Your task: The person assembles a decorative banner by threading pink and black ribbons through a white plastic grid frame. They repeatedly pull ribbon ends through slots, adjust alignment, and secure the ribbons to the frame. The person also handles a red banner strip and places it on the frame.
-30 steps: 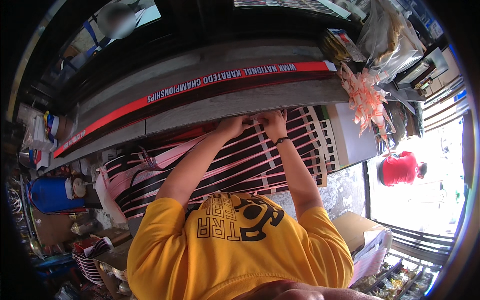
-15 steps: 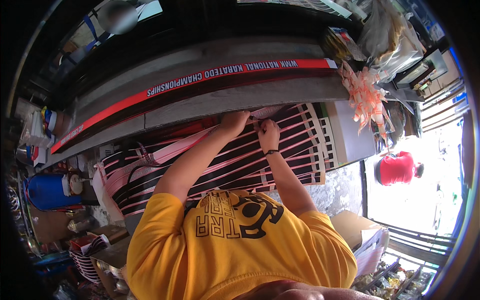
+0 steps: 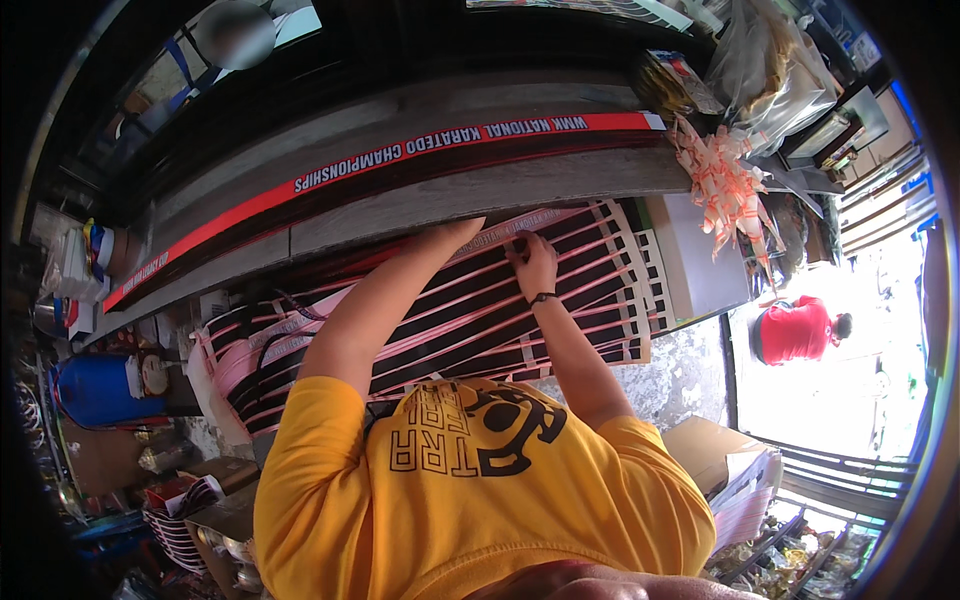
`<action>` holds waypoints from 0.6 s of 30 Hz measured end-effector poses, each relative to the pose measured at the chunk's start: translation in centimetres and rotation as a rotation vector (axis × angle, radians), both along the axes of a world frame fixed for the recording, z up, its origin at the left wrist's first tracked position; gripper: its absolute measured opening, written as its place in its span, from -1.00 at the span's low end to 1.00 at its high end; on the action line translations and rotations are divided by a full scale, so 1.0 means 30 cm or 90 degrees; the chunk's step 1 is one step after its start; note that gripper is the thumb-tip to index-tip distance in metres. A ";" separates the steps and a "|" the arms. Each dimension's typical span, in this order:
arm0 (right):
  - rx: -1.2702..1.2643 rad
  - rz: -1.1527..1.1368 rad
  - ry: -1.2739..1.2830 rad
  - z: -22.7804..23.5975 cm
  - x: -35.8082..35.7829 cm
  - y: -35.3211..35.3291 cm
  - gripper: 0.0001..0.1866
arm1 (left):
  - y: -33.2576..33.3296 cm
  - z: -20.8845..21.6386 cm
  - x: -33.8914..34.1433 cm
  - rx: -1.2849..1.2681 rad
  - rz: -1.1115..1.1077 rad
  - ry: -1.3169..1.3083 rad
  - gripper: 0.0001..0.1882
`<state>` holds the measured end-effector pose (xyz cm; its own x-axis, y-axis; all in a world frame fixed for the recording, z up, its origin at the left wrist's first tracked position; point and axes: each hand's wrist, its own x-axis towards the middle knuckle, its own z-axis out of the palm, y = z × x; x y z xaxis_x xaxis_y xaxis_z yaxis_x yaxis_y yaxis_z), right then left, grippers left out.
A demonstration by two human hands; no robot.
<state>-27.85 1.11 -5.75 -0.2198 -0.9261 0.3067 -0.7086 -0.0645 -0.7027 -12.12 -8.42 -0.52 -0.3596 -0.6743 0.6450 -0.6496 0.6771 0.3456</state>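
Long black strips with pink edges (image 3: 440, 322) lie side by side in a stack below the shelf. At the stack's far edge, my right hand (image 3: 537, 268) has its fingers curled together against a black strip. Whatever its fingertips pinch is too small to make out. My left hand (image 3: 470, 229) reaches under the shelf's front edge, which hides its fingers. A pale strip with grey lettering (image 3: 490, 236) runs along the far side of the stack, between my hands.
Above the stack runs a grey shelf (image 3: 390, 207), with a long red lettered strip (image 3: 400, 150) on it. Orange-and-white ribbons (image 3: 725, 180) hang at its right end. A blue drum (image 3: 105, 387) stands at left. A person in red (image 3: 795, 330) is outside at right.
My left hand has slid forward and out of sight under the shelf edge, away from my right hand. My right hand stays almost in place. More of the pale lettered strip now shows.
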 end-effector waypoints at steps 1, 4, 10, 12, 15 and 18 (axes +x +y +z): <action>0.022 0.002 0.001 0.005 0.002 -0.007 -0.60 | -0.003 -0.005 0.007 -0.007 0.012 -0.015 -0.79; 0.047 -0.017 0.062 0.017 0.014 -0.040 -0.62 | 0.011 -0.025 0.028 0.020 0.028 -0.070 -0.80; 0.027 0.063 0.038 0.023 -0.020 -0.124 -0.81 | 0.265 -0.111 0.010 0.180 0.019 -0.116 -0.72; 0.049 0.083 0.054 0.020 -0.027 -0.146 -0.81 | 0.296 -0.123 0.004 0.206 0.029 -0.125 -0.62; 0.065 0.111 0.064 0.009 -0.033 -0.158 -0.82 | 0.332 -0.142 -0.010 0.201 0.047 -0.129 -0.56; 0.057 0.147 0.059 -0.010 -0.032 -0.156 -0.83 | 0.382 -0.161 -0.020 0.193 0.073 -0.177 -0.51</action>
<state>-28.83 -3.56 -6.04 0.0264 -0.9726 0.2309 -0.7443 -0.1733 -0.6450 -12.71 3.03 -5.36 -0.4040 -0.8643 0.2998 -0.8113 0.4899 0.3191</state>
